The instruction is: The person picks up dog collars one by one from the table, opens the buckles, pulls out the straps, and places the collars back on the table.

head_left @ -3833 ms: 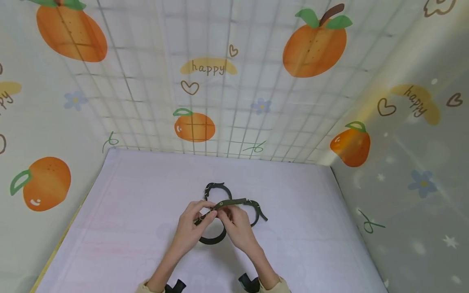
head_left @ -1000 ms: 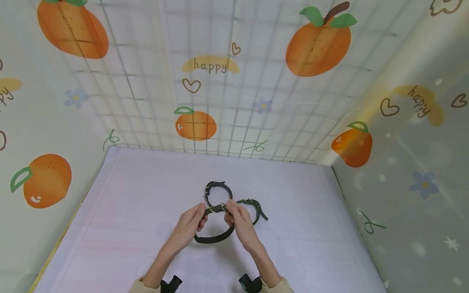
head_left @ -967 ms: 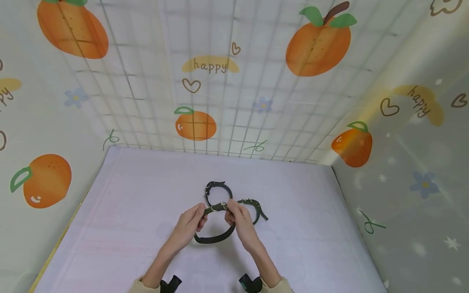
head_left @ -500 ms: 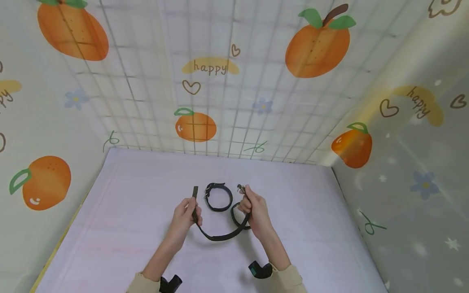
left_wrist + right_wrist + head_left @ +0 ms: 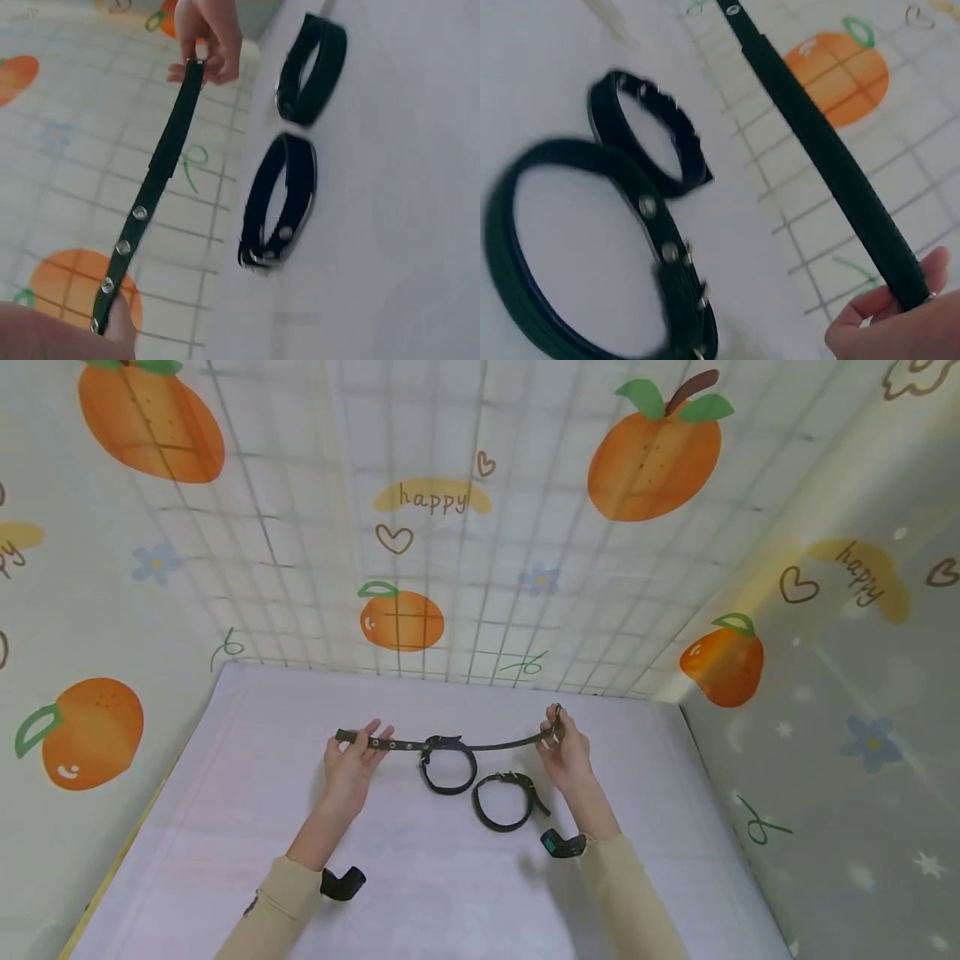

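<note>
A dark green buckle collar (image 5: 513,745) is stretched nearly straight between the two hands, above the table. My left hand (image 5: 348,772) pinches its end with the metal-ringed holes, other fingers spread. At the opposite end, my right hand (image 5: 567,756) holds the collar by its metal buckle. Below the strap lies a dark navy collar (image 5: 450,791), buckled into a loop. To its right sits a second green collar (image 5: 504,828), also looped, with a loose tail. The left wrist view shows the held collar (image 5: 174,131) reaching toward the right hand (image 5: 217,34).
A pale sheet covers the table (image 5: 420,902). Behind it stands a white wire grid (image 5: 480,652) draped with a printed curtain of oranges; similar curtains (image 5: 810,710) hang at the sides. Black wrist cameras (image 5: 343,883) sit on both wrists.
Earlier the held collar was a closed loop near the table front; now it is unbuckled and pulled straight. Both hands have moved apart and away from the body. The two looped collars stay put.
</note>
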Available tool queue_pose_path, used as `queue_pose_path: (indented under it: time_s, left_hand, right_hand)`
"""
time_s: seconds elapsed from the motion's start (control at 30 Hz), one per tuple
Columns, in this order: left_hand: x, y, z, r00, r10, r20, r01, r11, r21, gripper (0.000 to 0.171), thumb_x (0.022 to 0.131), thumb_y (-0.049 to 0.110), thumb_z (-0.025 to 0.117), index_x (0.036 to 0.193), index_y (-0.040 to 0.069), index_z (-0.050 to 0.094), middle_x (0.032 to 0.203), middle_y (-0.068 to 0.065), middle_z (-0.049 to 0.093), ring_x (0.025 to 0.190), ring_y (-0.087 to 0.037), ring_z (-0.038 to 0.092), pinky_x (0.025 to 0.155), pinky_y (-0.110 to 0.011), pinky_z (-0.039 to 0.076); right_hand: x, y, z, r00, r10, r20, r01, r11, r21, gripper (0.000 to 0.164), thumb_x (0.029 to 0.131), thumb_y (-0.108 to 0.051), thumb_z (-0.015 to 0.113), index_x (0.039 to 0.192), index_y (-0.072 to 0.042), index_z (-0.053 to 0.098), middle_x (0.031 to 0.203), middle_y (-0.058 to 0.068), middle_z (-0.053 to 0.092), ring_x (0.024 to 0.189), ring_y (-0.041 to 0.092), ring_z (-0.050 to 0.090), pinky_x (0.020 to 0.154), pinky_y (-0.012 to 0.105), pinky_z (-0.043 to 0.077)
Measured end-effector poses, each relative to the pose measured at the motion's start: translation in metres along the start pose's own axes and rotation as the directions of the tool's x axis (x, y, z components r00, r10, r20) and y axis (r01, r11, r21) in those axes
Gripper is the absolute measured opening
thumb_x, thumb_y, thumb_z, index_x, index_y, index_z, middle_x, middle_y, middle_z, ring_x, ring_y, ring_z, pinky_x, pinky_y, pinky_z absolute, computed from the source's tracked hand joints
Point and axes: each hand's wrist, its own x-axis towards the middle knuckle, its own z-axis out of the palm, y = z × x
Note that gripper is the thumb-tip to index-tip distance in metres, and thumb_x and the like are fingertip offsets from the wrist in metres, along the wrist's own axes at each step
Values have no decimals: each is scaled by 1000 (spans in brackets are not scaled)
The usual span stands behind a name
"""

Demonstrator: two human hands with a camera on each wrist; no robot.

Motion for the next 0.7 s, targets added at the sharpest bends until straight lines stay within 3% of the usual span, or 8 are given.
queue_pose_path:
  time_s: [0.13, 0.23, 0.3, 0.4, 0.47, 0.53, 0.6, 0.7]
  left_hand:
    - [23, 0, -1, 1000, -1, -3, 1, 1000, -3, 16, 115, 13, 48, 122, 10, 33, 163, -31, 43, 141, -33, 65, 112, -35, 58]
    - [43, -1, -3, 1000, -4, -29, 4, 1000, -17, 17, 113, 6, 52, 121, 8, 37, 164, -36, 41, 148, -42, 56, 114, -39, 56]
    - [58, 0, -7, 999, -17, -47, 17, 1000, -9, 19, 113, 3, 51, 128, 3, 39, 163, -37, 41, 149, -44, 53, 116, -42, 54]
    - [82, 6, -13, 995, -73, -61, 74, 997, 15, 35, 114, 1, 45, 148, -3, 37, 163, -37, 42, 150, -45, 51, 119, -45, 51]
    - [96, 10, -13, 992, -109, -69, 113, 992, 59, 46, 114, 0, 41, 158, -6, 31, 163, -37, 42, 150, -46, 51, 121, -45, 50]
    - [109, 11, -14, 991, -105, -80, 117, 979, 169, 49, 114, 2, 45, 161, -7, 33, 159, -38, 48, 144, -45, 57, 119, -45, 52]
    - [120, 11, -16, 995, -62, -82, 86, 942, 324, 46, 112, 5, 53, 156, -7, 44, 150, -38, 57, 134, -43, 66, 112, -43, 57]
    - [134, 6, -20, 997, 26, -74, 17, 849, 528, 39, 108, 10, 64, 143, -7, 60, 135, -38, 68, 117, -41, 76, 100, -43, 64]
  right_hand:
    - [16, -11, -5, 995, 24, -96, -26, 999, -20, 34, 117, -28, 46, 149, -16, 49, 132, -10, 73, 115, 6, 69, 96, 23, 48]
    - [28, -16, -10, 990, -23, -142, 2, 989, -150, 53, 116, -23, 49, 164, -11, 32, 157, 2, 61, 118, 8, 71, 93, 18, 52]
    - [38, -18, -14, 984, -68, -164, 20, 959, -281, 54, 115, -21, 52, 163, -6, 35, 164, 8, 55, 114, 8, 74, 91, 18, 54]
    - [53, -20, -18, 970, -155, -187, 39, 858, -512, 43, 112, -23, 59, 150, -4, 51, 160, 12, 59, 102, 5, 78, 90, 21, 55]
    - [61, -22, -23, 960, -197, -198, 23, 762, -648, 42, 111, -28, 63, 146, -6, 57, 155, 12, 64, 102, 7, 80, 94, 26, 56]
    - [67, -25, -28, 953, -231, -197, 8, 667, -745, 46, 109, -32, 66, 147, -7, 60, 150, 14, 67, 106, 10, 80, 100, 31, 55]
    - [71, -28, -33, 952, -240, -190, -8, 600, -800, 51, 108, -34, 67, 150, -6, 59, 147, 16, 69, 116, 18, 78, 105, 35, 55]
    - [73, -30, -41, 951, -251, -181, -22, 530, -848, 49, 107, -33, 69, 146, -4, 63, 142, 18, 71, 123, 24, 75, 106, 35, 56]
